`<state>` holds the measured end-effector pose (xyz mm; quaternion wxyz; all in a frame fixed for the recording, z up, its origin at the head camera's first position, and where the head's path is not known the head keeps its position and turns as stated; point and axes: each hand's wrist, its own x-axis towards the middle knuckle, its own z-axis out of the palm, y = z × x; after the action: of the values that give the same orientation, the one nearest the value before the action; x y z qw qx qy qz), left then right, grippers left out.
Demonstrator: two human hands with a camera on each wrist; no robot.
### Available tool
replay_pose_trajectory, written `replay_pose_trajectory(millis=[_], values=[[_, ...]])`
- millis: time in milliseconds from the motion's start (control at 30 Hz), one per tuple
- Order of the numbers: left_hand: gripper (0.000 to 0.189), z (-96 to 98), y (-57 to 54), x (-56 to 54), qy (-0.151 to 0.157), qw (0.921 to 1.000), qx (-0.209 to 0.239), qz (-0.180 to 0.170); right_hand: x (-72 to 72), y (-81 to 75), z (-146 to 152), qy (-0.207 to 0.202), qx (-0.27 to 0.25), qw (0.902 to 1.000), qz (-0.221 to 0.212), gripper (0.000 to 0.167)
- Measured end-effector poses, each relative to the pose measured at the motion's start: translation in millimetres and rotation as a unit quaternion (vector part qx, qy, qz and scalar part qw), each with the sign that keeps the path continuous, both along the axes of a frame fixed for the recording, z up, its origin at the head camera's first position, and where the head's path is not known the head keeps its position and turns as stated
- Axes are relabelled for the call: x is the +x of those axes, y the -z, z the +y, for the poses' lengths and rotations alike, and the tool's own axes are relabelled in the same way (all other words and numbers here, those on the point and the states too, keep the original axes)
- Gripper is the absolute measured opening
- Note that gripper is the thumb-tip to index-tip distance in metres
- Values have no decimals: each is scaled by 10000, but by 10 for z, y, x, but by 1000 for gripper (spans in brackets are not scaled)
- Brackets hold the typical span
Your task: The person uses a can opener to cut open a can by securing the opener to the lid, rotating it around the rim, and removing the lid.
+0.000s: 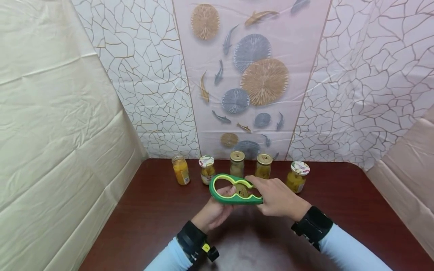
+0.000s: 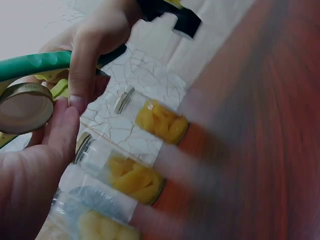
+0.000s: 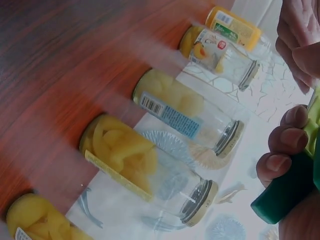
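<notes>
A green jar opener [image 1: 220, 199] with a lime-green scalloped inner edge is held above the table. My right hand [image 1: 278, 197] grips its handle end; in the right wrist view the fingers [image 3: 292, 137] curl around the dark green grip. Inside the opener's smaller opening sits a round gold lid [image 1: 242, 191], whose pale underside shows in the left wrist view. My left hand [image 1: 215, 210] pinches the lid at its edge, fingertips [image 2: 62, 117] beside the rim and thumb inside the larger opening. No jar is under the lid.
At the table's back edge stand an orange jar [image 1: 182, 172] with no lid visible, a jar with a patterned lid [image 1: 207, 173], two gold-lidded jars [image 1: 237, 167] [image 1: 263, 170] and another patterned-lid jar [image 1: 296, 178]. Behind them hangs a patterned cloth [image 1: 152, 94].
</notes>
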<state>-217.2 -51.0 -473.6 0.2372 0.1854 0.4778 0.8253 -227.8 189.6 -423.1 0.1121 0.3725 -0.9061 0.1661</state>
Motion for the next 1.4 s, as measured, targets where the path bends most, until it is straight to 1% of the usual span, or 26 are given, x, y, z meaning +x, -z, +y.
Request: replay_pose_trajectory(millis=[67,133,200,267,300,367,400,467,533,600,667,767,933,1033,1067,1167,1233,1333,1400], values=[[54,-8,-7,-19,-289,9989,-356,31,-10,-9,13,66,9,10000,42,75],[49,-28,-15,-39,-556,9959,-716,69,-23,-15,42,168,17,9998,43,74],[45,-74,-27,-60,-861,9872,-1296,341,-42,-17,84,286,39,9996,46,75],[42,-146,-45,-83,-1092,9744,-1820,747,-66,-19,135,420,64,9991,87,75],[42,-194,-59,-93,-1214,9645,-2115,1012,-79,-19,168,471,78,9988,131,75],[42,-310,-96,-105,-1517,9404,-2677,1450,-101,-28,231,580,98,9980,234,77],[42,-373,-114,-110,-1617,9325,-2809,1593,-111,-38,262,622,93,9976,279,78],[42,-508,-156,-111,-1857,9169,-3083,1726,-129,-56,328,723,114,9966,380,81],[42,-641,-177,-99,-2082,9038,-3309,1740,-137,-83,397,848,112,9955,416,82],[44,-756,-175,-77,-2195,8972,-3429,1713,-140,-112,471,984,76,9943,413,80],[45,-850,-144,-50,-2264,8915,-3548,1674,-140,-132,542,1151,54,9925,397,77],[45,-949,-65,-7,-2252,8880,-3690,1568,-156,-146,618,1324,-24,9902,446,71],[44,-1018,46,35,-2276,8789,-3866,1622,-197,-137,657,1369,-2,9887,606,69],[45,-1023,79,33,-2355,8691,-4004,1700,-201,-129,658,1342,8,9890,618,69],[46,-1028,88,29,-2370,8646,-4087,1713,-203,-126,659,1339,10,9890,622,69],[46,-1064,112,9,-2372,8437,-4507,1696,-198,-126,662,1365,19,9889,585,68],[48,-1119,137,-19,-2305,8287,-4811,1691,-195,-128,669,1373,29,9888,586,68],[49,-1237,199,-88,-2156,8043,-5247,1770,-189,-130,676,1383,24,9889,542,68],[50,-1326,254,-136,-2037,7854,-5535,1879,-174,-133,677,1382,-8,9892,494,68]])
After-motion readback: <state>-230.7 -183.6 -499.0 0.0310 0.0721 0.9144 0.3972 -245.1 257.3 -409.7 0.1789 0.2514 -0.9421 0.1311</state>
